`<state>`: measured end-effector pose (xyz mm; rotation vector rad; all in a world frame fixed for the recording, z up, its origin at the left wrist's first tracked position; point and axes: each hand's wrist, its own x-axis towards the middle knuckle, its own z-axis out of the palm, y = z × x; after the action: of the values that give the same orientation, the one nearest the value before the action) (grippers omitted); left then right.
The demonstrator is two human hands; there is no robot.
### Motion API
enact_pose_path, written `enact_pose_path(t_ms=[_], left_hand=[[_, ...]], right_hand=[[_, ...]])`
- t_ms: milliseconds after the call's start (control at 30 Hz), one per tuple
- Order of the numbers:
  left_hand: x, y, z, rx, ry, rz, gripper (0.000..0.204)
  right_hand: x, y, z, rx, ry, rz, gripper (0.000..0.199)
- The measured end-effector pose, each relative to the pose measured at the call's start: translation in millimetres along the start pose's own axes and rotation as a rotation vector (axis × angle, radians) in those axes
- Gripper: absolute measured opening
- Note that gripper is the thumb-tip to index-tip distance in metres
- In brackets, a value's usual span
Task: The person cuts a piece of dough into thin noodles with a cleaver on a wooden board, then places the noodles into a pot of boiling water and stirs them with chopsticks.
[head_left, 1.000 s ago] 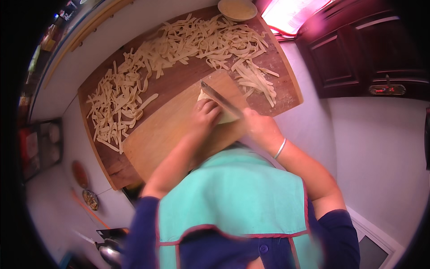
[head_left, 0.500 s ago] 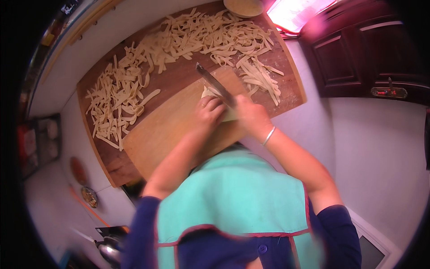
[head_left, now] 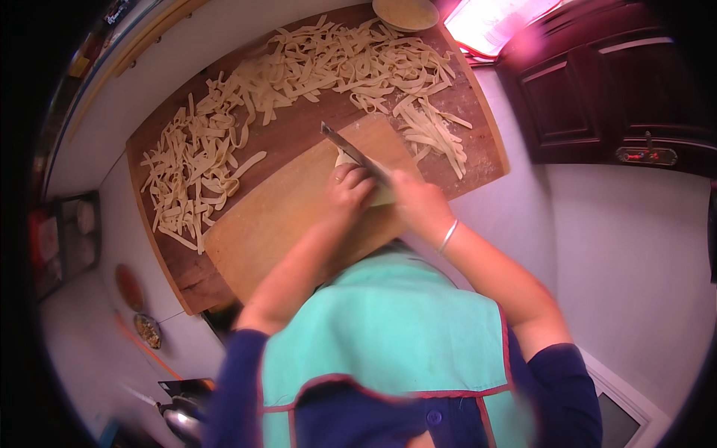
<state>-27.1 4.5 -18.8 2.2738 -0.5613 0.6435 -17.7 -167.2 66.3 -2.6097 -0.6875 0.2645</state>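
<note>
My right hand (head_left: 421,203) is wrapped round the handle of a long-bladed kitchen knife (head_left: 349,149), whose blade points to the far left. Under the blade lies a pale folded sheet of dough (head_left: 384,196), partly hidden by both hands. With fingers curled, my left hand (head_left: 349,194) presses on the dough just left of the blade. The dough rests on a light wooden cutting board (head_left: 276,216). Flat, wide noodles (head_left: 328,60) are heaped in an arc beyond the board, and a smaller bunch of cut strips (head_left: 433,138) lies to its right.
A larger dark wooden board (head_left: 291,123) lies beneath everything, dusted with flour at the right. At its far edge stands a bowl (head_left: 405,13) with something pale yellow in it. Dark red cabinets (head_left: 597,97) are at the upper right; a shiny metal pot (head_left: 183,418) is at the lower left.
The knife tip has come down and slightly left, toward my left hand. Both hands stay at nearly the same spot on the dough.
</note>
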Motion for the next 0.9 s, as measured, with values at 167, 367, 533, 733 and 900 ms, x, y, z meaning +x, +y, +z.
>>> enact_pose_path(t_ms=[167, 367, 533, 733, 900], left_hand=[[-2, -3, -5, 0.02, -0.02, -0.008, 0.019], [-5, 0, -17, 0.058, -0.104, 0.0, 0.02], [17, 16, -27, 0.073, -0.379, -0.011, 0.035], [-16, -2, -75, 0.062, -0.605, -0.084, 0.043], [-66, -1, -147, 0.197, -0.307, -0.24, 0.042]], right_hand=[[7, 51, -39, -0.109, 0.119, 0.162, 0.017], [-21, 39, -56, -0.012, 0.292, 0.005, 0.031], [-35, 21, -36, 0.075, 0.332, 0.135, 0.044], [-35, 21, -5, 0.072, 0.203, -0.094, 0.052], [-22, 10, 37, -0.099, 0.197, -0.51, 0.043]])
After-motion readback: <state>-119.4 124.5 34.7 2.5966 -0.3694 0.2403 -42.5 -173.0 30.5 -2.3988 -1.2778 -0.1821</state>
